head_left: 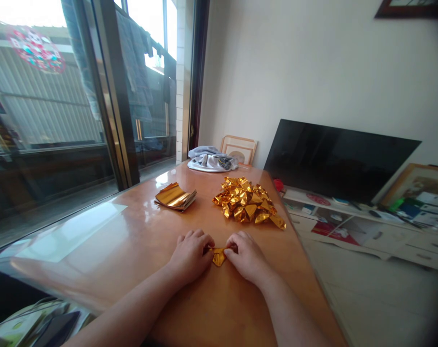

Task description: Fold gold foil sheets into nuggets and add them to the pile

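Observation:
My left hand (pixel 191 254) and my right hand (pixel 247 255) rest on the wooden table (pixel 143 241), both pinching a small folded piece of gold foil paper (pixel 218 256) between their fingertips. Beyond the hands, to the right of centre, lies a heap of folded gold foil pieces (pixel 248 200). A flat stack of unfolded gold foil sheets (pixel 175 197) sits to the left of that heap.
A crumpled grey-white cloth (pixel 212 159) and a small picture frame (pixel 239 150) lie at the table's far end. A dark TV screen (pixel 335 159) leans over a low white cabinet (pixel 367 226) on the right. Glass sliding doors (pixel 60 120) run along the left.

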Motion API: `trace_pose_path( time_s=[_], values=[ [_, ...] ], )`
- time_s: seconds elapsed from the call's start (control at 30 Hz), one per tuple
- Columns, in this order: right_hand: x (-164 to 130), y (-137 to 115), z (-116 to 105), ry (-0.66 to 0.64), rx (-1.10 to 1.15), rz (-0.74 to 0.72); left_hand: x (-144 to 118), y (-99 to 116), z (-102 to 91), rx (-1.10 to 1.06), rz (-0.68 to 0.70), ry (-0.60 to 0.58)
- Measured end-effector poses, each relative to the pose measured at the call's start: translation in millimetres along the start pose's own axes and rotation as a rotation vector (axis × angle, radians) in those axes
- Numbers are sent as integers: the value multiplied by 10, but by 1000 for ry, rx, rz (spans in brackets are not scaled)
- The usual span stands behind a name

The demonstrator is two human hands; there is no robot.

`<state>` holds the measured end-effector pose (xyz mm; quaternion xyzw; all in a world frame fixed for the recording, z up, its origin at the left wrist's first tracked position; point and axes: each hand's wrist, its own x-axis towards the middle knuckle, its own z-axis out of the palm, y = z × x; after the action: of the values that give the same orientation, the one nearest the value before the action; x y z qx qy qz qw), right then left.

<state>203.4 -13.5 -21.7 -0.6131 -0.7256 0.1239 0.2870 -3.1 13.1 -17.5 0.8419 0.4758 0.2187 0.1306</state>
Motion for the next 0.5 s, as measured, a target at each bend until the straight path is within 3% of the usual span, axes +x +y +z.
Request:
trace_pose_path(
  time_s=[0.27, 0.5],
  values=[
    [-26, -31, -60, -6, 131, -73, -10, 10, -48, -63, 1, -21],
    [-65, -41, -24, -24, 255, -12, -5, -8, -40, -173, 33, -12]
  ],
)
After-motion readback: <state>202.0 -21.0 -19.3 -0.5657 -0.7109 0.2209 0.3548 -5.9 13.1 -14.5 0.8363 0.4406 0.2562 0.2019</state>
